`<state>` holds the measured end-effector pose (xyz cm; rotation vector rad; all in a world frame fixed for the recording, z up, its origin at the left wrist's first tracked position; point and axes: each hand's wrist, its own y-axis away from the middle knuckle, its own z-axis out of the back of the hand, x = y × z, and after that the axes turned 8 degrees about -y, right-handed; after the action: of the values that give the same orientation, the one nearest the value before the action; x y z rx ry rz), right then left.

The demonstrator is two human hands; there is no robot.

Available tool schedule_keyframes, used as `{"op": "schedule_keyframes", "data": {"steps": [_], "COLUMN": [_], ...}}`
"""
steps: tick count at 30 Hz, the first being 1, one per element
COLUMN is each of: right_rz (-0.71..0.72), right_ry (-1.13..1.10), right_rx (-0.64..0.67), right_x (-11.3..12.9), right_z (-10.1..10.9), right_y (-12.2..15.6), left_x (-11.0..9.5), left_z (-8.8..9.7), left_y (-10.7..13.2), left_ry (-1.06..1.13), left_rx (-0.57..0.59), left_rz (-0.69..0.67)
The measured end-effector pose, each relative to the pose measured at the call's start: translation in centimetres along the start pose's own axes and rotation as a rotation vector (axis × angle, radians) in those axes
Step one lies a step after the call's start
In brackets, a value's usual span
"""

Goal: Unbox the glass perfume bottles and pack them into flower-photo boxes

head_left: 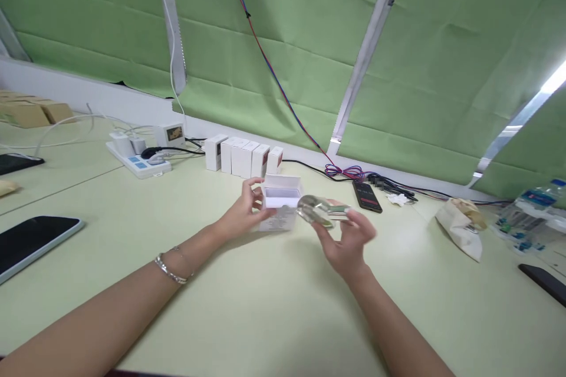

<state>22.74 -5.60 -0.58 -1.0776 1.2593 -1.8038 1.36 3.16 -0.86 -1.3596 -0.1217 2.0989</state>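
My left hand (250, 212) grips the left side of a small white cardboard box (279, 221), its thumb along the front. The box stands on the table with its top flap raised, and pale inner walls show through the opening. Just right of the box, my right hand (347, 241) holds a shiny, clear and silvery object (321, 211) between thumb and fingers, above the table. That object looks like clear plastic packaging with something metallic inside; blur hides its exact kind.
Several white boxes (241, 156) stand in a row at the back. A power strip (139, 159) with plugs lies left, a phone (368, 196) and cables (389, 184) back right. A cloth pouch (460, 227) and water bottles (537, 206) are at right, a large phone (35, 241) at left.
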Motion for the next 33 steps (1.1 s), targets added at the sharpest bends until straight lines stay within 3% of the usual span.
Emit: {"op": "schedule_keyframes", "data": {"steps": [3, 7, 14, 18, 20, 23, 25, 31, 33], "right_rz": [0.157, 0.238, 0.023, -0.218, -0.326, -0.309, -0.255, -0.197, -0.192], "right_ry": [0.12, 0.074, -0.079, -0.07, -0.07, 0.0, 0.058, 0.075, 0.046], "right_rx": [-0.166, -0.069, 0.136, 0.154, 0.25, 0.459, 0.511, 0.46, 0.387], "right_x": [1.4, 1.9, 1.1, 1.3, 1.2, 1.0, 0.8, 0.8, 0.6], "right_z": [0.6, 1.1, 1.4, 2.1, 2.3, 2.3, 2.0, 1.5, 1.6], "right_y": [-1.4, -1.8, -1.4, -1.6, -1.7, -1.6, -1.4, -1.1, -0.9], "left_x": [-1.7, -2.8, -3.0, -2.9, -2.8, -2.7, -2.6, -2.1, -2.1], "left_z": [-1.7, -3.5, -4.1, -4.2, -4.3, -4.4, -4.5, -4.5, -4.3], "left_y": [0.9, 1.9, 2.3, 2.3, 2.3, 2.3, 2.2, 2.0, 2.0], "left_ry": [0.006, 0.034, 0.062, 0.037, 0.038, 0.047, 0.048, 0.037, 0.017], "left_rx": [0.126, 0.214, 0.208, 0.188, 0.173, 0.167, 0.164, 0.143, 0.13], "left_rz": [-0.077, -0.149, -0.2, -0.183, -0.218, -0.236, -0.231, -0.315, -0.363]}}
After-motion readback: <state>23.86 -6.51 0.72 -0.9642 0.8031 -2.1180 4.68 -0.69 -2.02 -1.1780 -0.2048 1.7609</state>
